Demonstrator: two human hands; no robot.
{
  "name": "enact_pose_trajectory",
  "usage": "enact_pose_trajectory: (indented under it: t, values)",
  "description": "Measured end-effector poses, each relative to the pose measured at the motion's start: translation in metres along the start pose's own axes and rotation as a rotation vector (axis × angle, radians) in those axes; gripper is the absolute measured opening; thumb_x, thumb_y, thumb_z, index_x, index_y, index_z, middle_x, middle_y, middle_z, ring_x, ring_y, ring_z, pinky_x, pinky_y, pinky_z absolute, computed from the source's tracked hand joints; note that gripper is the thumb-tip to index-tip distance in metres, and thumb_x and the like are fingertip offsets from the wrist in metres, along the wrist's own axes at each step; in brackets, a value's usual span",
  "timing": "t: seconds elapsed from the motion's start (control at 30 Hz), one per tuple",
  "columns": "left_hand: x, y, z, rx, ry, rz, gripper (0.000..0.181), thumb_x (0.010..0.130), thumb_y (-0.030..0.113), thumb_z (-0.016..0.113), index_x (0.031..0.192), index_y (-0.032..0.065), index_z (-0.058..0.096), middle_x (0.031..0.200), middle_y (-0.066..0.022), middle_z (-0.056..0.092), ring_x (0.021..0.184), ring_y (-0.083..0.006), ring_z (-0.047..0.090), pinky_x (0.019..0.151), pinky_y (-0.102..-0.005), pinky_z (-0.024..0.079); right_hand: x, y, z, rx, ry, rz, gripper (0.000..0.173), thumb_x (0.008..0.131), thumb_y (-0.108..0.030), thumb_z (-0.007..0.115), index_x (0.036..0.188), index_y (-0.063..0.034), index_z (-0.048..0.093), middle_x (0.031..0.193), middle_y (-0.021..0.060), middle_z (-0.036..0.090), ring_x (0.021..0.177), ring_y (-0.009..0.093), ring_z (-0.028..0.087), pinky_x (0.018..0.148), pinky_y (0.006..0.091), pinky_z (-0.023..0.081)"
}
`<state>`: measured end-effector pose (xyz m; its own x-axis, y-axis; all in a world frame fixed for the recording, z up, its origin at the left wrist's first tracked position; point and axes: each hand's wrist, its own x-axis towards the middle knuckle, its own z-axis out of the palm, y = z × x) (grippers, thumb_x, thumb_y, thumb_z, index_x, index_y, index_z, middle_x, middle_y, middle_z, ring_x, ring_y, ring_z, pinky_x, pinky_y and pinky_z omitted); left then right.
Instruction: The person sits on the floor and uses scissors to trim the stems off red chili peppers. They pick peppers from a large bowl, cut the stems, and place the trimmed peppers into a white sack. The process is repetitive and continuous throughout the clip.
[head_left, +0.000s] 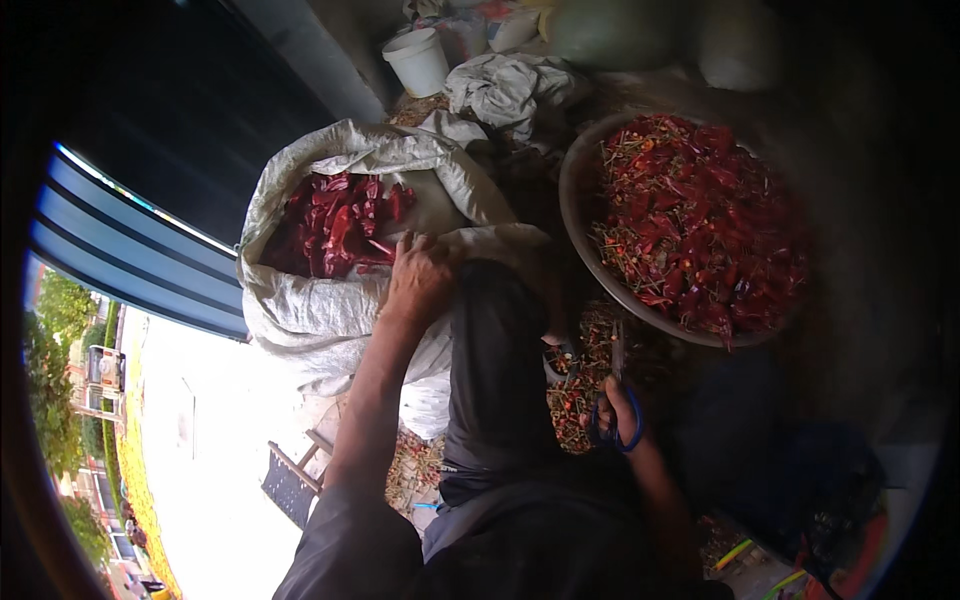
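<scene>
My left hand rests at the near right rim of a white woven sack, its back towards me. Dried red chilli peppers lie inside the sack, some right by the fingertips. Whether the fingers hold one is hidden. Low on the right, my right hand grips scissors by their blue handles, blades pointing away from me. Beyond that hand, a wide round basin is heaped with red chillies, many with stems.
Cut stems and bits litter the floor between my leg and the basin. A white bucket and a crumpled sack stand at the back. A low woven-seat stool is at left, near the bright doorway.
</scene>
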<state>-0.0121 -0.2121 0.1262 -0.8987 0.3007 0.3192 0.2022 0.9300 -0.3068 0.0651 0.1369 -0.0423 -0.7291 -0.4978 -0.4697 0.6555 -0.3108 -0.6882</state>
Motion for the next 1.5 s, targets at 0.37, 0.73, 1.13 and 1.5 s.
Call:
enact_pose_trajectory:
  t: [0.37, 0.73, 1.13, 1.5]
  values:
    - [-0.050, -0.023, -0.084, -0.074, 0.147, -0.210, 0.017, 0.071, 0.001, 0.061, 0.087, 0.0067, 0.064, 0.082, -0.0123, 0.059, 0.074, -0.0319, 0.060, 0.066, -0.0424, 0.048, 0.006, 0.006, -0.001, -0.036, -0.007, -0.056, 0.040, 0.095, -0.050, 0.054, 0.071, -0.0188, 0.045, 0.052, -0.0058, 0.040, 0.042, 0.006, 0.039, 0.041, 0.0232, 0.033]
    - [-0.098, -0.016, -0.121, -0.654, -0.188, -0.381, 0.008, 0.080, 0.003, 0.066, 0.087, 0.0066, 0.069, 0.081, -0.0101, 0.067, 0.072, -0.0284, 0.066, 0.064, -0.0367, 0.053, 0.018, 0.016, -0.009, -0.159, -0.046, -0.097, 0.041, 0.095, -0.050, 0.053, 0.071, -0.0168, 0.048, 0.051, -0.0051, 0.041, 0.042, 0.007, 0.040, 0.042, 0.0227, 0.035]
    - [-0.054, -0.216, 0.005, 0.047, -0.134, -0.513, 0.018, 0.083, 0.022, 0.058, 0.091, 0.0094, 0.069, 0.087, -0.0153, 0.068, 0.082, -0.0351, 0.066, 0.070, -0.0465, 0.052, 0.034, 0.027, -0.015, -0.188, 0.015, -0.135, 0.037, 0.095, -0.043, 0.056, 0.074, -0.0128, 0.052, 0.055, -0.0023, 0.046, 0.048, 0.010, 0.047, 0.046, 0.0277, 0.039]
    - [-0.064, -0.258, 0.039, 0.075, -0.303, -0.404, 0.018, 0.083, 0.018, 0.054, 0.083, 0.0073, 0.069, 0.089, -0.0162, 0.068, 0.087, -0.0351, 0.066, 0.073, -0.0451, 0.053, 0.026, 0.012, -0.004, -0.243, 0.075, -0.104, 0.036, 0.092, -0.045, 0.060, 0.082, -0.0119, 0.051, 0.060, -0.0027, 0.047, 0.050, 0.010, 0.047, 0.047, 0.0281, 0.039]
